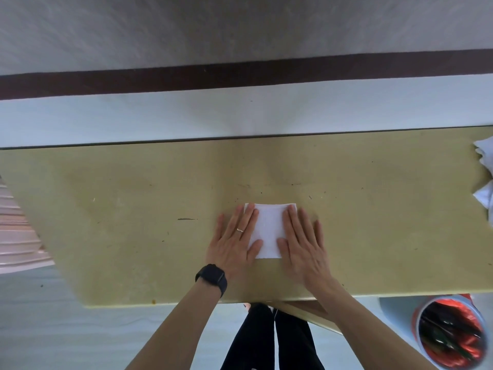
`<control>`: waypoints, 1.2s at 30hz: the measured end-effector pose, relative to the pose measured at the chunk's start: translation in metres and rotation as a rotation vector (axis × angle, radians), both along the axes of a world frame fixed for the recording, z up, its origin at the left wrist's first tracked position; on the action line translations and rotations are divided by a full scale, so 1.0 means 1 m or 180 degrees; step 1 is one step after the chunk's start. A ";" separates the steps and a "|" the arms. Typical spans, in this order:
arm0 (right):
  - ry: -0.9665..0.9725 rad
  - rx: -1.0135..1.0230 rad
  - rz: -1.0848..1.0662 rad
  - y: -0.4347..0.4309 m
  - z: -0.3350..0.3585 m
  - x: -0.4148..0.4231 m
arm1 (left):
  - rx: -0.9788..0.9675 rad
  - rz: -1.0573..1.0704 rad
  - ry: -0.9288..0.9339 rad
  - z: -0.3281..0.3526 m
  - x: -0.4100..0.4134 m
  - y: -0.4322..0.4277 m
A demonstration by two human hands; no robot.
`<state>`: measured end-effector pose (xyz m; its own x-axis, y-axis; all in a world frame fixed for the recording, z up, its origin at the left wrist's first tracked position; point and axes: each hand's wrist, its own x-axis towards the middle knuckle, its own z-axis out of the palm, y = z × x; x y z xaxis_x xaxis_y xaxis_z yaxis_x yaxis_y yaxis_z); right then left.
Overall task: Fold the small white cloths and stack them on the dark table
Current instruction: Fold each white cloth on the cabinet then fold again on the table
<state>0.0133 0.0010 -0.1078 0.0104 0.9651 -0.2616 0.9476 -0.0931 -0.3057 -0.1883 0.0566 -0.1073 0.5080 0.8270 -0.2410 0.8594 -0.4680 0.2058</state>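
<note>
Folded white cloth (269, 231) sits near the middle of the tabletop (133, 209), straight out at 12 o'clock from your body, a neat rectangle with its side edges under your hands. You have the left hand (234, 241) on its 9 o'clock side and the right hand (304, 241) on its 3 o'clock side. Both are flat and palm down with fingers straight and slightly spread; they grip nothing and only press. My read is that you press from both sides to set the crease and stop the layers springing open, so this looks like the end of a fold, with stacking not yet done. On each hand the inner fingers and thumb lie on the cloth and the outer fingers rest on bare tabletop, which pins the edges. The thumbs angle in toward each other over the cloth's near part. Your forearms come in from 6 o'clock and converge a little, wrists low and fingertips aimed at 12. There is a watch (212, 276) on the left wrist and a ring (240, 230) on that hand. A pile of loose white cloths (485, 156) lies at the 3 o'clock edge, well apart, likely the unfolded supply within right-hand reach. A pale layered thing at 9 o'clock is cut off and I cannot tell what it is. A red bucket (450, 332) stands on the floor at 5 o'clock. No finished stack shows on this tabletop.
</note>
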 end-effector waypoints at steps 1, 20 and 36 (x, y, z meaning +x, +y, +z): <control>0.0021 0.0008 -0.0005 0.001 0.001 0.000 | -0.0031 -0.0012 -0.0021 0.000 0.000 0.000; 0.1658 -0.1237 -0.3135 0.067 0.057 -0.009 | -0.2072 0.3717 -0.1327 0.058 0.053 0.033; 0.2325 0.0441 -0.1407 0.039 0.190 0.002 | -0.0953 0.2057 -0.2562 0.182 0.005 0.013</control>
